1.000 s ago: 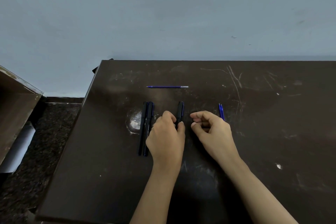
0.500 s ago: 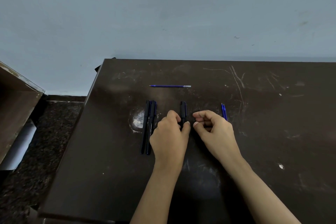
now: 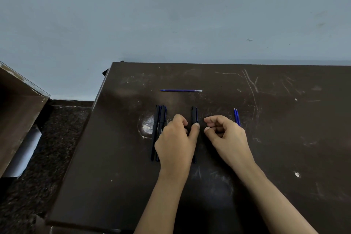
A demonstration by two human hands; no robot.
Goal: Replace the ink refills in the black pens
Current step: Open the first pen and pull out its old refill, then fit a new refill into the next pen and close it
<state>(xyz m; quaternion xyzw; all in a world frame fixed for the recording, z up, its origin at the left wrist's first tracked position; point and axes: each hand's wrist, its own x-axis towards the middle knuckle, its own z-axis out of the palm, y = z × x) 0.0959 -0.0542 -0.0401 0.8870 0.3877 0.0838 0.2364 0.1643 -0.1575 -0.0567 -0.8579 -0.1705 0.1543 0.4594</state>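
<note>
Head view: on the dark surface (image 3: 284,138) our left hand (image 3: 176,138) pinches the black pen (image 3: 194,115), our right hand (image 3: 226,135) curls beside it holding nothing visible, with spare pens (image 3: 158,129) left, two blue refills (image 3: 236,117) right, and a lone refill (image 3: 180,90) beyond.

Counter (image 3: 284,138): dark brown, pale scratches, one whitish worn patch. Single pen (image 3: 194,115): black, blue edge. Grouped pens (image 3: 158,125): black with blue. Lone refill (image 3: 180,90): blue, pale clear end. Paired refills (image 3: 236,117): blue. Wall (image 3: 171,15): pale grey-blue. Floor (image 3: 57,148): dark, speckled.
</note>
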